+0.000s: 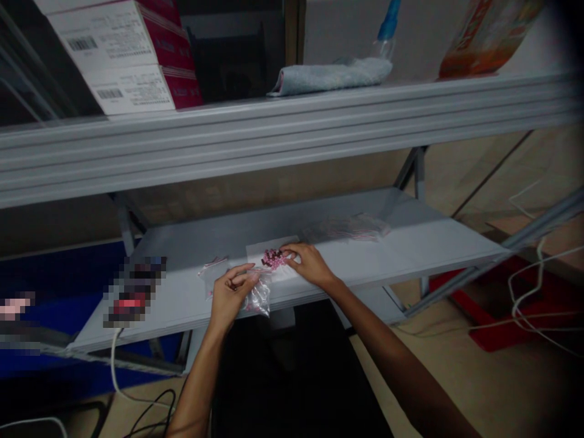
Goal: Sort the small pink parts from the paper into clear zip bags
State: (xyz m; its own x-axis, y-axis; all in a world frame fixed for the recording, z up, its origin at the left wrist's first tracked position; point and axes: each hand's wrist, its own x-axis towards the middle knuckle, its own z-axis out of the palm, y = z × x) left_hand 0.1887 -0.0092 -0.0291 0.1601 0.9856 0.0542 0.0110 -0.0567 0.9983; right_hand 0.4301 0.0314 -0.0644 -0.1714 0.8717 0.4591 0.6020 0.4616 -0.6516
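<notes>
My left hand [232, 293] is closed on a small clear plastic bag [258, 295] that hangs from its fingers over the front edge of the grey worktable [410, 237]. My right hand [306, 263] rests on the table just right of it, fingers curled at a small heap of pink and dark beads [272, 258]. The heap lies on a white sheet of paper [258, 249]. Whether the right fingers pinch a bead is hidden. Another small clear bag [213, 266] lies flat to the left of my left hand.
A pile of clear bags [347, 228] lies further back on the table. Above runs a metal shelf [274, 134] with white and red boxes [128, 55], a folded blue cloth [333, 76] and an orange packet [488, 36]. White cables [529, 292] trail right.
</notes>
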